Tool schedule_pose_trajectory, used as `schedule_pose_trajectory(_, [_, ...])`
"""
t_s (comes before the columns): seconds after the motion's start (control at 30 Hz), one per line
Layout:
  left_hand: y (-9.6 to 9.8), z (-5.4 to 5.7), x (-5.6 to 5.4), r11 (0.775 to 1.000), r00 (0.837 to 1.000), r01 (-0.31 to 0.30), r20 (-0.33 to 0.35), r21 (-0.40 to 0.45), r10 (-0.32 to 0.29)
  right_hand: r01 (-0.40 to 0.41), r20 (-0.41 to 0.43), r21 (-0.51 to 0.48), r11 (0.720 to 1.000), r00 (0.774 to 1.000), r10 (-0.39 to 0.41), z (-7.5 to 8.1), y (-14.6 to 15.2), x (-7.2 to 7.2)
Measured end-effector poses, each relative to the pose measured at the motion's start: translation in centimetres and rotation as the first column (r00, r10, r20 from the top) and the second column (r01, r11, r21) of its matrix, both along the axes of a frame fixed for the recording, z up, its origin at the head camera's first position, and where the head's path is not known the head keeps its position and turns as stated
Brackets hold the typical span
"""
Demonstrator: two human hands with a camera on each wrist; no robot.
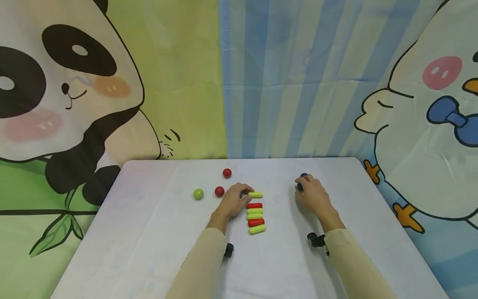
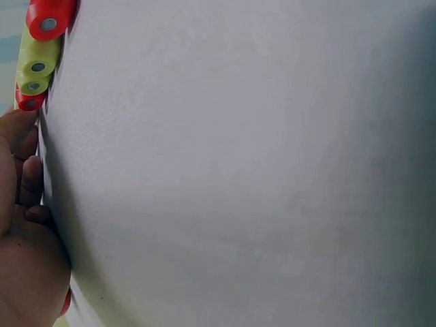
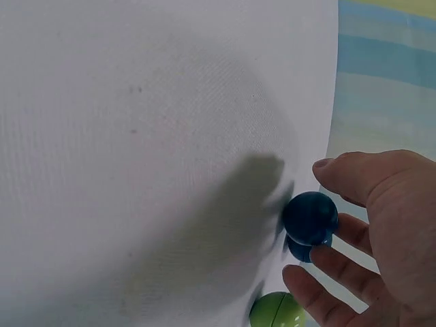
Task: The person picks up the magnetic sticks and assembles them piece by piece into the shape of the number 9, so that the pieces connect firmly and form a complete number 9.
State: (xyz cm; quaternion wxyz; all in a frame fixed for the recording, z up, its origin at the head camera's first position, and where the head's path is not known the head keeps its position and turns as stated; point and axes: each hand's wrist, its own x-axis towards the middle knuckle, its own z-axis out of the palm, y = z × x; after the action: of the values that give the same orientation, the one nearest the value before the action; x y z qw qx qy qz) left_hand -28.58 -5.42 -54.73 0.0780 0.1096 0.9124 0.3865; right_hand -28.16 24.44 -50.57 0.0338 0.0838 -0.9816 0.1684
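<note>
In the head view my left hand (image 1: 234,201) pinches the left end of a yellow-green stick (image 1: 257,194) between thumb and fingers. Below it lies a row of short sticks, red (image 1: 254,205) and yellow-green (image 1: 257,229), whose round ends show in the left wrist view. My right hand (image 1: 313,196) is over two blue balls. In the right wrist view its fingers spread around the nearer blue ball (image 3: 310,218), the thumb apart from it. The other blue ball (image 3: 301,251) is partly hidden behind. A green ball (image 3: 276,310) sits below the fingertips there, hidden in the head view.
Two red balls, one farther back (image 1: 227,173) and one beside the left hand (image 1: 219,191), lie on the white table (image 1: 149,241). Left of them is another green ball (image 1: 198,194). A printed curtain (image 1: 284,83) hangs behind the table's far edge.
</note>
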Motion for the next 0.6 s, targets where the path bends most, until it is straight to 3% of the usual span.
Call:
schedule_pose_trajectory(0.37, [0.7, -0.3, -0.1, 1.000, 1.000, -0.011, 0.017, 0.013, 0.011, -0.056, 0.015, -0.066, 0.996, 0.998, 0.057, -1.1, 0.2, 0.3])
schedule_pose_trajectory(0.6, [0.1, -0.1, -0.1, 0.999, 1.000, -0.022, 0.002, 0.024, 0.022, -0.038, 0.023, -0.122, 0.992, 0.999, 0.041, -2.0, -1.4, 0.5])
